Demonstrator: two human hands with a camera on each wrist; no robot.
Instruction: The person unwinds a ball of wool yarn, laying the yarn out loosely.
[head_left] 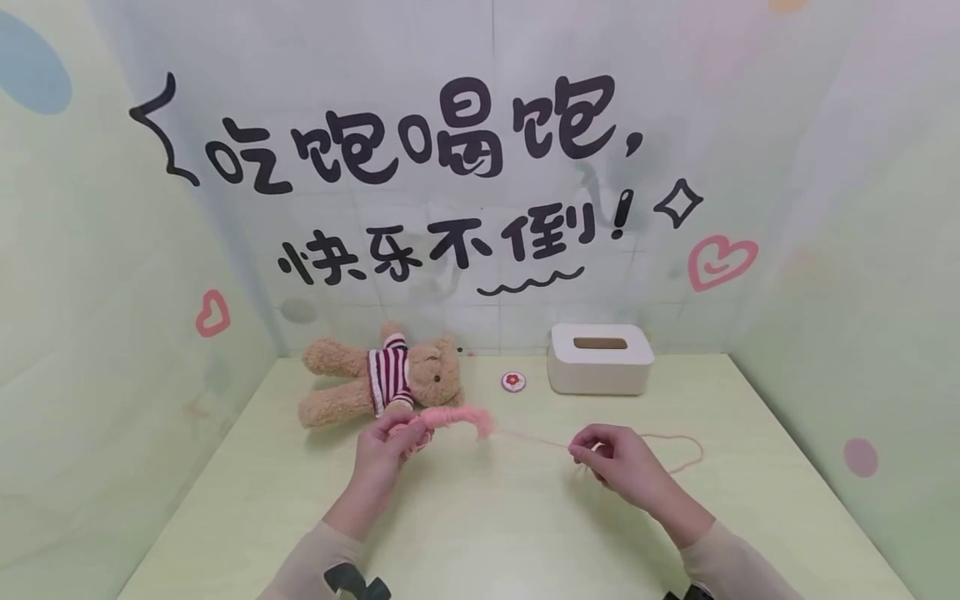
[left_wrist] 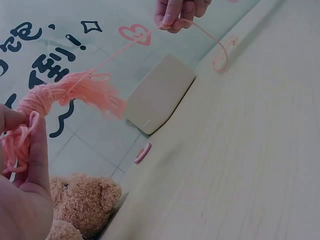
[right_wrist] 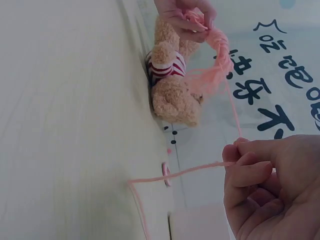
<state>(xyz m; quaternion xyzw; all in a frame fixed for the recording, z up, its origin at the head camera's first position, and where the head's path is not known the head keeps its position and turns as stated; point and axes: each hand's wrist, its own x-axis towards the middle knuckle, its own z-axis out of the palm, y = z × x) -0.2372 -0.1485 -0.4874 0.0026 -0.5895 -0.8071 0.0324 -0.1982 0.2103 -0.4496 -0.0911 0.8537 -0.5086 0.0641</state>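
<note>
My left hand (head_left: 382,450) grips one end of a bundle of pink yarn (head_left: 450,417), held above the table in front of the teddy bear. In the left wrist view the yarn bundle (left_wrist: 40,100) has strand wraps around its middle, and its loose end fans out to the right. A single strand (right_wrist: 235,110) runs taut from the bundle to my right hand (head_left: 618,462), which pinches it between thumb and fingertips. Past the right hand (right_wrist: 272,187), the strand's slack tail (head_left: 693,450) hangs and curves to the right.
Behind the left hand a teddy bear (head_left: 390,375) in a striped top lies on its side. A round flower badge (head_left: 513,382) and a white tissue box (head_left: 600,360) stand at the table's back. Printed cloth walls (head_left: 480,192) enclose the table (head_left: 480,533) on three sides.
</note>
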